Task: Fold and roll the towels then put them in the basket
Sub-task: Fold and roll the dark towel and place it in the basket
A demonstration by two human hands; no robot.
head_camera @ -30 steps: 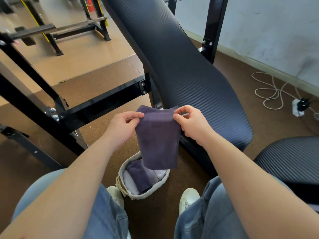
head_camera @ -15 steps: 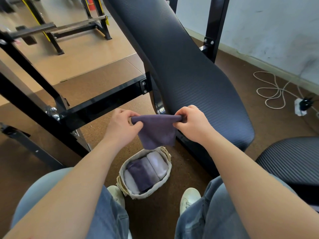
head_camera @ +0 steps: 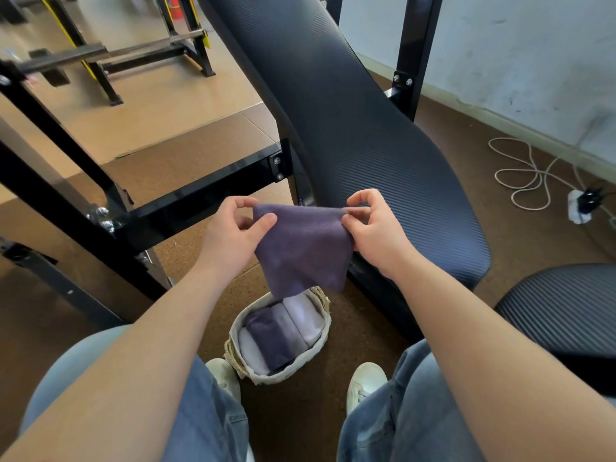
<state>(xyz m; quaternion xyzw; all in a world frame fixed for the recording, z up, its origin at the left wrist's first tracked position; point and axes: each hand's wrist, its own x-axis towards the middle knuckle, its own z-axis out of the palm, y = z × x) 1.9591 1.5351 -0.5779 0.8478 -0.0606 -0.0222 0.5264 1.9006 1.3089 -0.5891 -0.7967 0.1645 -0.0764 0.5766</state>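
A dark purple towel (head_camera: 301, 248) hangs in the air between my hands, folded into a small square. My left hand (head_camera: 233, 235) pinches its upper left corner and my right hand (head_camera: 373, 228) pinches its upper right corner. Straight below it, on the floor between my feet, stands a small pale fabric basket (head_camera: 318, 353). Inside the basket lie rolled towels side by side: a dark purple one (head_camera: 271, 340) in the middle and white and lilac ones (head_camera: 305, 316) beside it.
A black padded gym bench (head_camera: 350, 128) slopes up behind the towel, with its black steel frame (head_camera: 186, 201) to the left. A second black pad (head_camera: 563, 308) lies at the right. White cable and a power strip (head_camera: 578, 206) lie by the wall. My shoes (head_camera: 365, 381) flank the basket.
The towel hung long, then was bunched short between my hands, and now hangs lower again as a folded square. Both hands stayed at about the same height above the basket.
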